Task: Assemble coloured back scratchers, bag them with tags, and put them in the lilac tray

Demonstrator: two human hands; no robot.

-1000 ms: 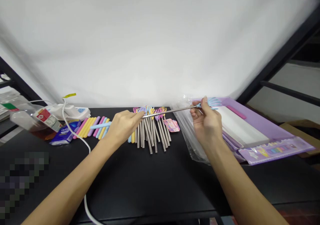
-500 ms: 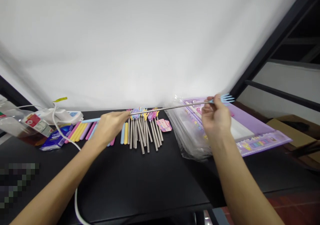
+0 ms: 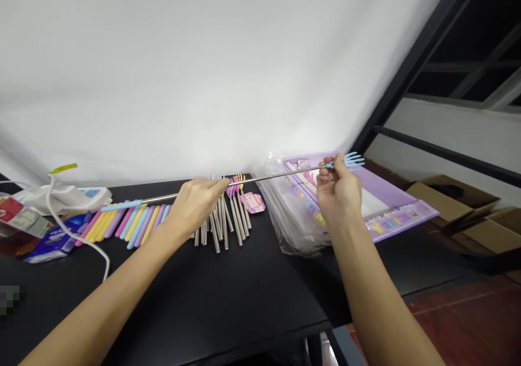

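Note:
A telescopic back scratcher [image 3: 268,177] with a thin metal rod, a blue claw head and a blue handle is stretched out level above the black table [image 3: 228,295]. My left hand [image 3: 194,205] is closed round the rod near its handle end. My right hand [image 3: 338,193] pinches the rod just behind the blue claw. Under the rod lies a row of more scratchers [image 3: 220,216] with metal shafts and coloured claws, and a row of pastel handles [image 3: 130,222].
A stack of clear bags [image 3: 285,214] and purple packaging cards [image 3: 391,203] lies at the right. A white power strip [image 3: 69,196] with a cable, a blue tissue pack [image 3: 55,238] and a bottle sit at the left. Cardboard boxes [image 3: 459,203] stand beyond the table's right edge.
The scratcher's rod has been pulled out longer between my hands, its blue handle now reaching further left. The view has swung to the right.

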